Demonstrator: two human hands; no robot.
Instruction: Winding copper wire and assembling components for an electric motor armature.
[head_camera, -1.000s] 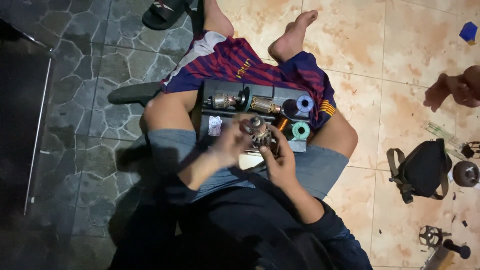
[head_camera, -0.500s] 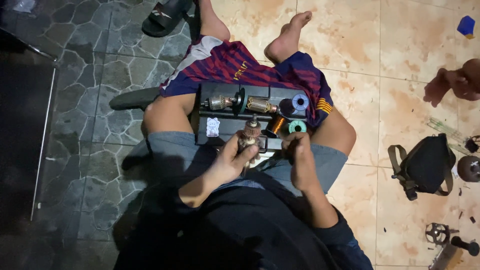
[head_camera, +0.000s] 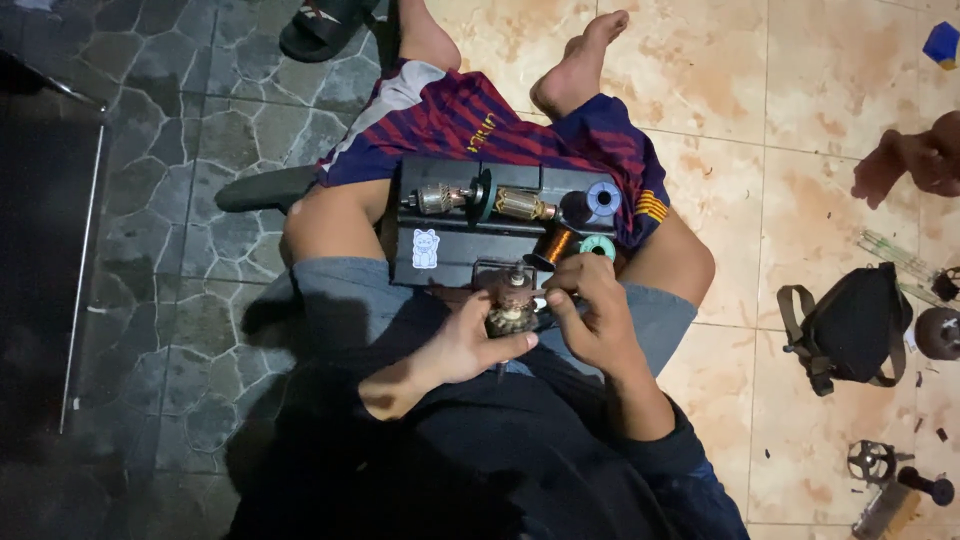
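Observation:
I sit cross-legged on the floor with a black box (head_camera: 450, 262) resting on my lap. My left hand (head_camera: 462, 345) grips a small motor armature (head_camera: 512, 302) with copper windings, held upright just in front of the box. My right hand (head_camera: 592, 315) is closed on a thin tool whose tip touches the armature's right side. On the box lie another armature (head_camera: 478, 200), a spool of copper wire (head_camera: 556, 245), a blue spool (head_camera: 603, 198) and a green ring-shaped spool (head_camera: 600, 246).
A black strap bag (head_camera: 848, 322) lies on the tiles at right, with small metal parts (head_camera: 875, 462) and a dark round part (head_camera: 938, 332) near it. A sandal (head_camera: 328, 28) sits at top left. Another person's hand (head_camera: 915, 160) shows at the right edge.
Both hands have shifted a little while staying on the armature; the right hand now presses closer against its side. The view has shifted slightly.

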